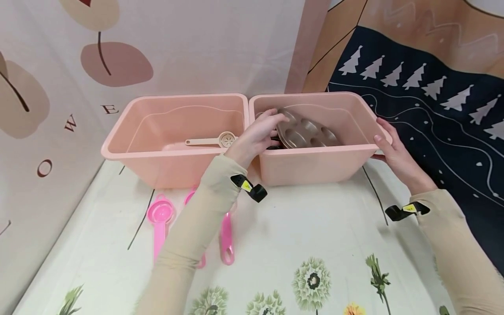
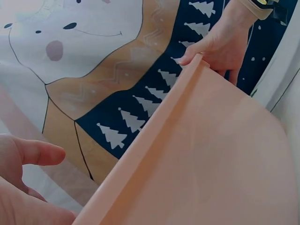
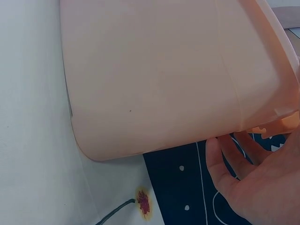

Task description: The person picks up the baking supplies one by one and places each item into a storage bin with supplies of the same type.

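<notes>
Over the left end of the right-hand pink bin [image 1: 307, 165] reaches my left hand [image 1: 257, 135], its fingers spread just beside a dark muffin tin [image 1: 307, 131]. The tin leans inside that bin, its lower part hidden by the front wall. A small black item [image 1: 274, 143] shows under the left fingers. In the left wrist view, a finger and the thumb stand apart with nothing between them. At the bin's right end my right hand [image 1: 401, 157] grips the rim, thumb on top and fingers underneath outside the wall.
A second pink bin [image 1: 173, 168] adjoins on the left, with a beige egg separator [image 1: 220, 140] inside. Pink measuring scoops, one a round-bowled scoop [image 1: 160, 212], another showing its handle [image 1: 226, 238], lie in front near my left forearm. Printed cloth backs the table [image 1: 283, 232].
</notes>
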`<act>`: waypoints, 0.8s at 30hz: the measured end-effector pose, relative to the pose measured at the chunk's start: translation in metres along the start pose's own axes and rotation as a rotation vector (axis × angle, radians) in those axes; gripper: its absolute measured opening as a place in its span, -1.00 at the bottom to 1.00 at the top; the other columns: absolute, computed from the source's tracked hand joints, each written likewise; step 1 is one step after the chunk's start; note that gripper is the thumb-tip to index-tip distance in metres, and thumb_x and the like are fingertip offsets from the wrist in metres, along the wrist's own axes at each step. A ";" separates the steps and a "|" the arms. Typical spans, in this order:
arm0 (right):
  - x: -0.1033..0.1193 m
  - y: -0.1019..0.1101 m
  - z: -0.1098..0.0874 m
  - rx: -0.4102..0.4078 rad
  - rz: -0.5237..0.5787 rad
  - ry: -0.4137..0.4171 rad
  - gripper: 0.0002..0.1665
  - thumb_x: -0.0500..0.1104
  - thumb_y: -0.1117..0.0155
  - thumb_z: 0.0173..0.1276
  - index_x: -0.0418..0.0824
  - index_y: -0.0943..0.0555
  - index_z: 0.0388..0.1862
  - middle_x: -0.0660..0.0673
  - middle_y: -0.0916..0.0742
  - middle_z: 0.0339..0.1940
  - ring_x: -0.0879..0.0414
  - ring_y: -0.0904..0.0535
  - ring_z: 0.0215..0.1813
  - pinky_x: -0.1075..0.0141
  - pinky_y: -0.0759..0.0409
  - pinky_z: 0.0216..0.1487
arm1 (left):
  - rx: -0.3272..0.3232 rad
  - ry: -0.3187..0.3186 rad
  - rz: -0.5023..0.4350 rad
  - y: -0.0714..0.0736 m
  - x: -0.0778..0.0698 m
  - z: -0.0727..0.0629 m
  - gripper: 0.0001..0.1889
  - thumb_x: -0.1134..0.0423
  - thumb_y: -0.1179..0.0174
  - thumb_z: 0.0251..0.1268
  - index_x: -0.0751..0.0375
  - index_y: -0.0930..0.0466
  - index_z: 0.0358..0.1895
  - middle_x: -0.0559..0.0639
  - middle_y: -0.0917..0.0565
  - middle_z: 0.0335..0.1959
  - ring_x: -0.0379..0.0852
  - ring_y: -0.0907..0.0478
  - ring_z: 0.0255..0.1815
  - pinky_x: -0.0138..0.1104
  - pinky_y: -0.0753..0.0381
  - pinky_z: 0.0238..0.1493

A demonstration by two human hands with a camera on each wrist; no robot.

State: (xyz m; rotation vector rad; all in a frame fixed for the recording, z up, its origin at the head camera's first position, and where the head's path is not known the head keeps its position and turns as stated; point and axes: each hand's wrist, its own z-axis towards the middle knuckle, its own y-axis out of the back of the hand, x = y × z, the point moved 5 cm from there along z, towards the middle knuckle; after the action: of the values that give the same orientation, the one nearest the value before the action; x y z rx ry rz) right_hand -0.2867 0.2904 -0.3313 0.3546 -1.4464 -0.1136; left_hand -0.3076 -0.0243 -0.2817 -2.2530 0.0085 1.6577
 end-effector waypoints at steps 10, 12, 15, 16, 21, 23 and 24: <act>-0.002 0.002 0.000 0.002 0.080 0.018 -0.29 -0.05 0.13 0.59 0.14 0.16 0.57 -0.16 -0.04 0.46 0.00 -0.17 0.30 0.50 -0.42 -0.13 | 0.017 -0.079 0.034 0.004 -0.011 -0.013 -0.28 0.35 -0.05 0.34 0.11 0.03 0.52 0.04 -0.32 0.17 0.05 -0.02 0.42 0.08 0.08 0.40; -0.003 0.003 0.000 -0.002 0.090 0.023 -0.29 -0.06 0.13 0.59 0.13 0.16 0.57 -0.16 -0.05 0.46 0.01 -0.18 0.29 0.51 -0.43 -0.14 | 0.033 -0.091 0.039 0.004 -0.014 -0.016 -0.32 0.34 -0.05 0.36 0.10 -0.01 0.51 0.05 -0.25 0.34 0.04 0.06 0.48 0.07 0.15 0.42; -0.003 0.003 0.000 -0.001 0.083 0.028 -0.29 -0.05 0.13 0.59 0.12 0.16 0.57 -0.17 -0.05 0.46 0.01 -0.18 0.29 0.51 -0.43 -0.14 | 0.045 -0.095 0.037 0.006 -0.017 -0.019 -0.37 0.34 -0.04 0.39 0.10 -0.06 0.49 0.06 -0.15 0.45 0.05 0.13 0.51 0.05 0.19 0.44; -0.003 0.003 -0.001 -0.002 0.067 0.024 -0.29 -0.04 0.14 0.59 0.13 0.16 0.57 -0.17 -0.05 0.46 0.02 -0.19 0.29 0.51 -0.43 -0.14 | 0.048 -0.096 0.030 0.007 -0.017 -0.020 -0.38 0.35 -0.04 0.40 0.11 -0.07 0.48 0.06 -0.16 0.44 0.05 0.13 0.52 0.04 0.18 0.45; -0.003 0.002 0.000 0.006 0.017 0.011 -0.29 -0.02 0.17 0.59 0.15 0.20 0.57 -0.18 -0.05 0.46 0.01 -0.17 0.29 0.50 -0.41 -0.13 | 0.046 -0.110 0.013 0.014 -0.017 -0.025 -0.47 0.38 0.00 0.43 0.18 -0.19 0.43 0.06 -0.21 0.41 0.03 0.09 0.49 -0.04 0.05 0.44; -0.003 0.001 0.000 0.010 0.030 0.015 -0.29 -0.04 0.17 0.59 0.14 0.20 0.57 -0.19 -0.04 0.45 -0.01 -0.15 0.30 0.49 -0.40 -0.13 | 0.047 -0.118 0.021 0.016 -0.018 -0.027 -0.50 0.38 0.00 0.42 0.19 -0.24 0.40 0.03 -0.20 0.41 0.01 0.06 0.48 -0.05 0.02 0.43; -0.002 0.001 0.000 0.010 0.030 0.015 -0.29 -0.04 0.16 0.59 0.14 0.20 0.57 -0.19 -0.04 0.46 -0.02 -0.14 0.30 0.48 -0.40 -0.13 | 0.048 -0.123 0.030 0.016 -0.019 -0.028 -0.51 0.37 0.00 0.42 0.18 -0.26 0.39 0.02 -0.20 0.41 0.01 0.04 0.47 -0.05 0.01 0.43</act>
State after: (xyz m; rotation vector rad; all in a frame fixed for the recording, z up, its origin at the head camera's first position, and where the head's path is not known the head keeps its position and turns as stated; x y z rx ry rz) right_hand -0.2867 0.2925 -0.3332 0.3410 -1.4372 -0.0791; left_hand -0.2906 -0.0512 -0.2612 -2.1230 0.0519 1.7897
